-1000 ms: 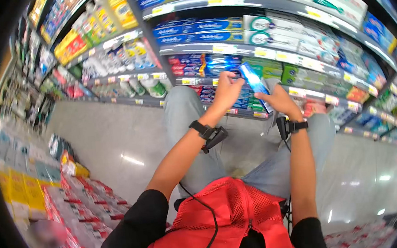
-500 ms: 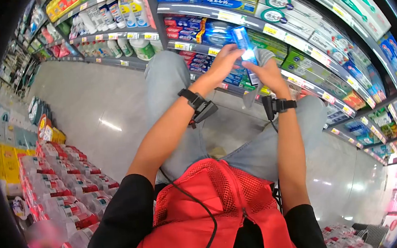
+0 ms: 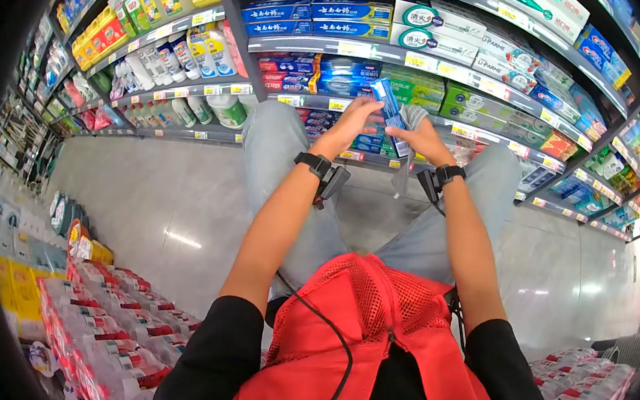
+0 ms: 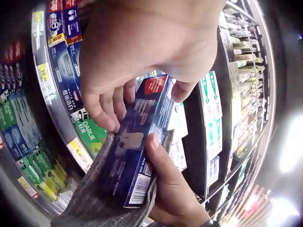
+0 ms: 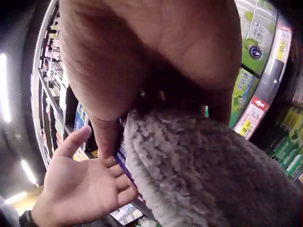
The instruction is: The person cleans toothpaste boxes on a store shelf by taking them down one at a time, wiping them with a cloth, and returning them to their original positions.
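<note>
A blue toothpaste box stands tilted between both hands. My right hand holds its lower part through a grey cloth; in the left wrist view the right thumb presses the box above its barcode, and the cloth wraps underneath. Around the box's upper end, my left hand has loosely bent fingers on one side and the thumb near the other. From the right wrist, the left palm looks open, fingers against the box edge, while the cloth hides much of the box.
Shelves of boxed toothpaste rise in front, with a price-tag rail beside the right hand. Bottles fill the shelves at left. Stacked shrink-wrapped packs stand at lower left. Both knees flank the hands over the grey floor.
The head view has shifted, moving the shelves within it. The box has turned so its bright glare is gone. Both hands remain at the box, the left near its upper end.
</note>
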`<state>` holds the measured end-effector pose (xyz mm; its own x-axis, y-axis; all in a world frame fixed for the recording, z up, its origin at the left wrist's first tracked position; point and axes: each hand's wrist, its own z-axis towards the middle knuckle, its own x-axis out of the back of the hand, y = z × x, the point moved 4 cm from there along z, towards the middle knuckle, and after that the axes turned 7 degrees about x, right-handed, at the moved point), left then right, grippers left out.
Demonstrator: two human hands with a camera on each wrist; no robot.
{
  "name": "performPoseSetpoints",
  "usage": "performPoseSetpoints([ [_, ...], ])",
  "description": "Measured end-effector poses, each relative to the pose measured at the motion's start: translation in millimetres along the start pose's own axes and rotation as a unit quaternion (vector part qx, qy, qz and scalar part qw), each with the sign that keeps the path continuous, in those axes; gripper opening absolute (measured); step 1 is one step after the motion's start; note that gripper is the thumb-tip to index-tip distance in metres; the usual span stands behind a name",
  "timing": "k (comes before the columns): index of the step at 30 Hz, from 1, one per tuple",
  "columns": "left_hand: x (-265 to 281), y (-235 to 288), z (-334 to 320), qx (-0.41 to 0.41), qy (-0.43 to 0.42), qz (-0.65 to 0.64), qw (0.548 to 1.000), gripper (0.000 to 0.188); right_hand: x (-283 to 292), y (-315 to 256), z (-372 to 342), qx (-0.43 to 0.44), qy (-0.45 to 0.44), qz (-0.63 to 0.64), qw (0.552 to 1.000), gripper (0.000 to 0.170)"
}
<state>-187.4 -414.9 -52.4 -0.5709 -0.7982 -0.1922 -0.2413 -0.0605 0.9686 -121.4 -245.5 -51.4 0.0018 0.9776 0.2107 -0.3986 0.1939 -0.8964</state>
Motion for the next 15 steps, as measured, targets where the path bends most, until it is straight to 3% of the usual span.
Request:
performPoseSetpoints([
  [3, -5.8, -1.2, 6.0, 0.005, 0.020, 0.026, 0.999, 0.054, 6.2, 3.6, -0.8, -0.015, -0.005, 0.014, 1.000, 0.048],
  [7, -4.4, -3.0, 15.7, -0.020, 0.053, 0.039, 0.998, 0.060, -4.9, -10.8, 2.8, 0.048, 0.005, -0.035, 0.998, 0.046],
  [11, -13.1, 6.7, 17.8, -0.047, 0.023, 0.014, 0.999, 0.063, -9.0, -26.3, 2.9, 0.010, 0.060, -0.025, 0.998, 0.039],
  [15, -15.2, 15.4, 13.0, -0.057, 0.033, 0.001, 0.998, 0.067, -16.5, -38.6, 1.6, 0.050, 0.119, -0.006, 0.992, 0.036],
])
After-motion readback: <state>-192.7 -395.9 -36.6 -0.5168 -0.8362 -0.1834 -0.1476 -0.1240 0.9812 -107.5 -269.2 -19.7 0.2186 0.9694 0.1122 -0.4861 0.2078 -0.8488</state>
